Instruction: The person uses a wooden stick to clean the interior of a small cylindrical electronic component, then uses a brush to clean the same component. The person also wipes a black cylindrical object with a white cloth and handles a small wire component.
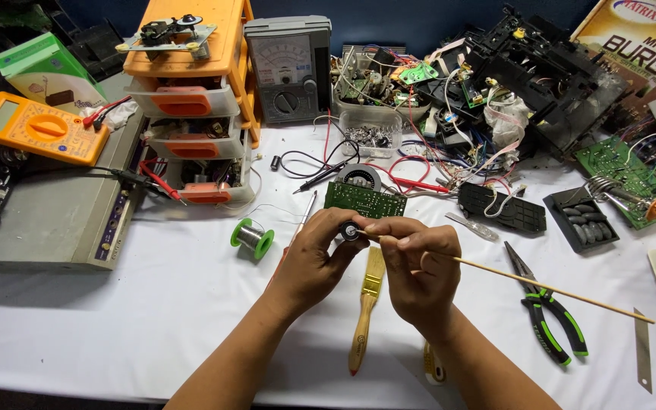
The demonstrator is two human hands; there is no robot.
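A solder spool [253,238] lay left of the hands, pliers [549,314] to their right, a brush [367,304] below between them. Behind stood a circuit board [364,200], with a drawer unit [191,99] farther back left.

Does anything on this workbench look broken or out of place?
Yes. At the back right, a black plastic chassis lies tilted, with loose wires and circuit boards spilling around it. The hands, left hand and right hand, hold a small round part and a thin stick.

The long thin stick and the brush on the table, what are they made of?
The stick, pinched in the right hand, looks like bare pale wood or bamboo: matte and tan. The brush seems to have a varnished wooden handle, glossy with a red tip, a brassy metal band and pale bristles.
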